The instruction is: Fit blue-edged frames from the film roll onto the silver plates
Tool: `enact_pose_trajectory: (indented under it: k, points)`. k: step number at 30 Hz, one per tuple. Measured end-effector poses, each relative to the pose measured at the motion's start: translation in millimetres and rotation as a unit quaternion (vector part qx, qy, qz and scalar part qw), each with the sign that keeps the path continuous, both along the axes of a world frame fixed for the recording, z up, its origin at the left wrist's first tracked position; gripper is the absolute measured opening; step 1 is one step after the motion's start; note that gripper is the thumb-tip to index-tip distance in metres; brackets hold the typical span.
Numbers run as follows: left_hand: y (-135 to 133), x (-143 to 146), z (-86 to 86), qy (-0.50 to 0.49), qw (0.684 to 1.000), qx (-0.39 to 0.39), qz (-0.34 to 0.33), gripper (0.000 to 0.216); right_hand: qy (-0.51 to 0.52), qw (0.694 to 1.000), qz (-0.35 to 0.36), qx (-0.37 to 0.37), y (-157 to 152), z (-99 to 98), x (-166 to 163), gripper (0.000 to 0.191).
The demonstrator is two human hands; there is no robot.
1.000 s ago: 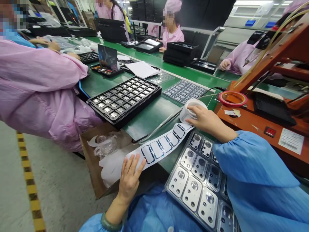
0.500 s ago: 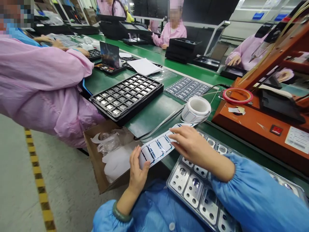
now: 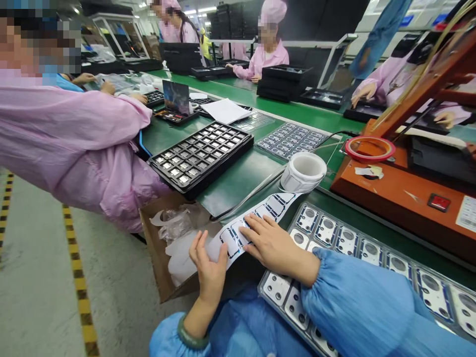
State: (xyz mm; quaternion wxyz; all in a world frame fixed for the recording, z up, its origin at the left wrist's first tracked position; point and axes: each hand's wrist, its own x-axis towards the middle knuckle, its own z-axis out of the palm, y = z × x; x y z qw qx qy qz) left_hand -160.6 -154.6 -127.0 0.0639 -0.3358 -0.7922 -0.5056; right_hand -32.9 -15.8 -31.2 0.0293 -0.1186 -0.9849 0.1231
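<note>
A white strip of stickers [image 3: 277,206] with dark blue frame outlines runs from a white roll [image 3: 305,171] down toward me. My left hand [image 3: 210,270] holds its near end, thumb and fingers spread around the blank backing; the exact grip is partly hidden. Across the middle of the strip lies my right hand [image 3: 273,245], its fingers stretched out over the printed outlines and its thumb near the lower edge. Beneath my right forearm is a clear tray [image 3: 266,287] of silvery plates with round holes, partly covered by the blue sleeve.
Left of the strip stands a cardboard box [image 3: 152,248] with film scraps. A black tray [image 3: 201,153] of small metallic parts lies beyond it. An orange machine [image 3: 405,193] bearing a red tape ring [image 3: 370,148] is at right. A person in pink [image 3: 74,129] sits close on the left.
My right hand has moved left and down along the strip, its fingers now laid over it. My left hand has opened its fingers a little wider. The view has shifted slightly.
</note>
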Motion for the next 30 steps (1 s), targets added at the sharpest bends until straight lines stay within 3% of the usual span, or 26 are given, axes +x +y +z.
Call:
enact_pose_trajectory:
  k: [2,5,7,10,13,19,24,30]
  points:
    - [-2.2,8.1,5.2,0.014,0.999,0.008,0.038,0.053,0.006,1.0,-0.004,-0.004,-0.9,0.4,0.5,0.041]
    - [-5.7,15.0,7.0,-0.012,0.999,0.007,0.041,0.057,0.008,1.0,-0.009,-0.013,-1.4,0.6,0.7,0.041]
    - [-6.3,14.4,2.8,-0.117,0.993,0.003,0.033,0.065,0.01,1.0,-0.011,-0.018,-1.1,0.6,0.6,0.04]
    - [-2.4,10.1,-7.3,-0.308,0.951,0.012,0.013,0.077,0.016,1.0,-0.009,-0.018,-0.5,0.6,0.5,0.04]
    - [5.0,9.4,-11.6,-0.373,0.927,0.029,-0.027,0.075,0.018,1.0,-0.006,-0.014,-0.4,0.3,0.6,0.039]
    - [12.1,14.0,4.1,-0.386,0.916,0.071,-0.079,0.06,0.016,1.0,-0.007,-0.007,-1.7,-0.8,0.7,0.039]
    - [10.3,4.5,9.3,-0.279,0.958,0.026,-0.063,0.049,0.022,1.0,-0.013,-0.006,-1.9,-2.3,1.0,0.038]
    - [10.7,-2.9,15.5,-0.168,0.986,0.004,-0.008,0.041,0.014,1.0,-0.014,0.001,-1.8,-1.2,-0.6,0.039]
